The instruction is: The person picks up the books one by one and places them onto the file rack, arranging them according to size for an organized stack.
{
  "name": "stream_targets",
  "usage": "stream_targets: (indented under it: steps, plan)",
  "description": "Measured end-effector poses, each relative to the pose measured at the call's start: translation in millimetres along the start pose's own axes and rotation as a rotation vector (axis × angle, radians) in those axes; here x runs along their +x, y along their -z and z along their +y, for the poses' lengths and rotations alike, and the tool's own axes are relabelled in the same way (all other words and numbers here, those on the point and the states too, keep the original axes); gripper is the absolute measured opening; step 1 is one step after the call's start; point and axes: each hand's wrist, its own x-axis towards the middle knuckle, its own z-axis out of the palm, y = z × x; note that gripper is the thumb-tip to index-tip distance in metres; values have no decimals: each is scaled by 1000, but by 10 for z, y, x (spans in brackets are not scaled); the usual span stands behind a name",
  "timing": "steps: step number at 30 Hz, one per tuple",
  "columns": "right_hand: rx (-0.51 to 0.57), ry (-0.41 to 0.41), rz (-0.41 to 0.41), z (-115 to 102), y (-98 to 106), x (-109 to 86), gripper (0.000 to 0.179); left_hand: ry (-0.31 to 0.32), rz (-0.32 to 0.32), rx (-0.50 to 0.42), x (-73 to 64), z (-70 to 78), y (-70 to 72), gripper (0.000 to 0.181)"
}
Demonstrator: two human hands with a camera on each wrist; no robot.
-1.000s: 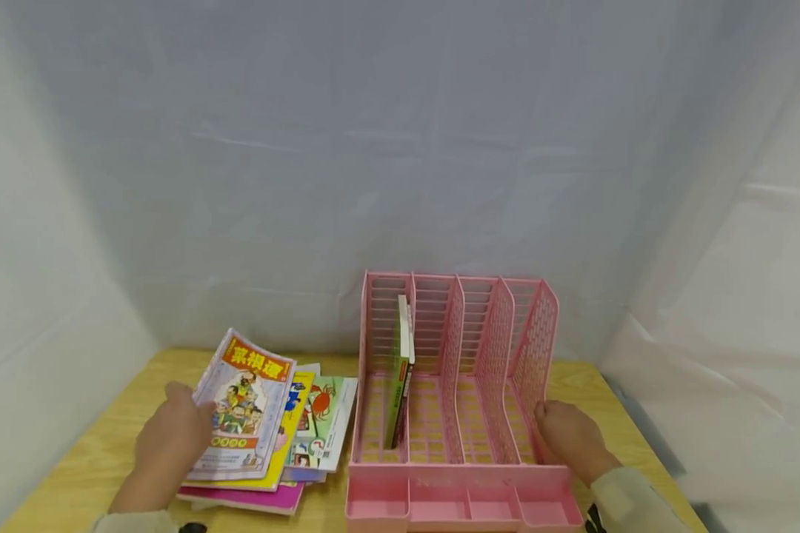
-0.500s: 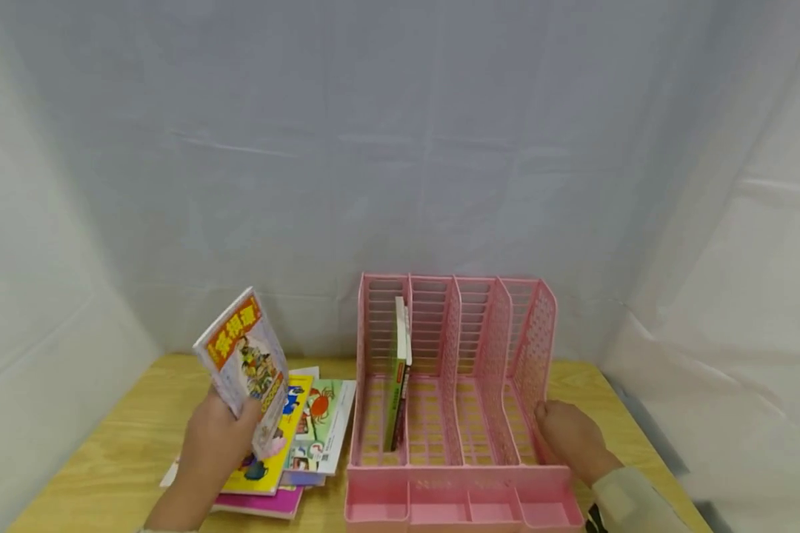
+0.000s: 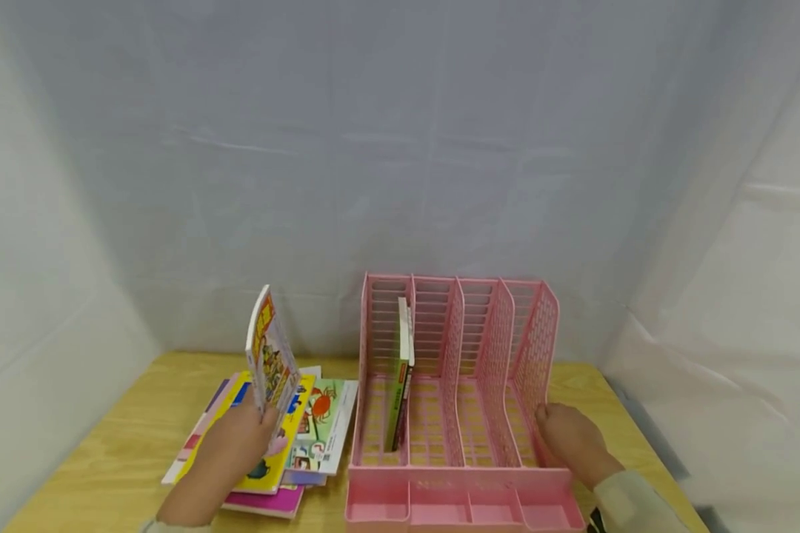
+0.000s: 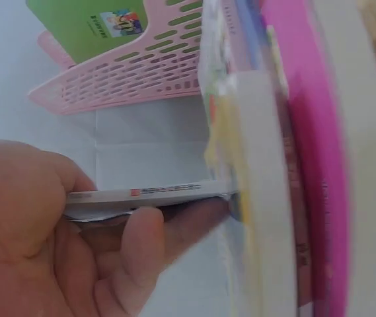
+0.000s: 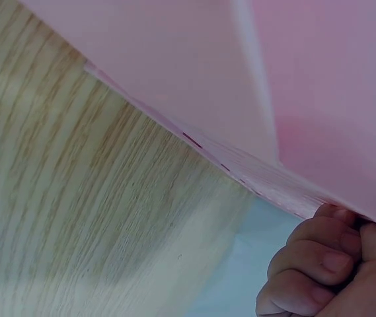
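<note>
My left hand (image 3: 230, 448) grips a thin comic book (image 3: 276, 366) with a red-and-yellow title, holding it nearly upright above the book pile. In the left wrist view the book's spine (image 4: 168, 192) lies between thumb and fingers. Under it, a yellow book (image 3: 260, 483) tops the pile, with a magenta book (image 3: 267, 502) lower down and a green crab-picture book (image 3: 330, 414) on the right. My right hand (image 3: 573, 437) holds the right side panel of a pink file rack (image 3: 460, 474), its fingers curled at the rack's edge in the right wrist view.
A green book (image 3: 395, 407) and a darker thin one stand in the rack's left part, by the first divider. Small trays (image 3: 440, 509) line the rack's front. Wooden table (image 3: 107, 437) shows left of the pile; pale sheeting (image 3: 400, 148) hangs behind and at both sides.
My left hand has lifted the comic book off the pile, turned it upright and carried it to the right, uncovering the yellow book. The right hand stays at the rack.
</note>
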Motion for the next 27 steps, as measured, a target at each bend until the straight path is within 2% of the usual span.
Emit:
stream_targets:
  steps: [4,8,11,13,16,18,23,27]
  plan:
    - [52,-54,-28,18,-10,-18,29,-1,-18,32,-1,27,-8,66]
    - [14,-30,-34,41,-18,-40,24,2,-18,36,5,34,-21,66]
    - [-9,1,-1,34,-20,-32,22,-18,-4,46,0,22,-27,64]
    - [-18,13,21,23,-20,-24,21,-70,10,109,-10,4,-26,53]
    - [-94,84,46,16,-24,-23,13,-157,27,218,-21,-24,-20,37]
    - [-115,98,49,16,-27,-26,11,-169,29,236,-22,-33,-16,35]
    - [-116,102,64,16,-31,-24,13,-44,14,71,-17,-22,-9,60]
    - [-113,99,70,11,-32,-26,15,2,6,31,-30,-23,-3,63]
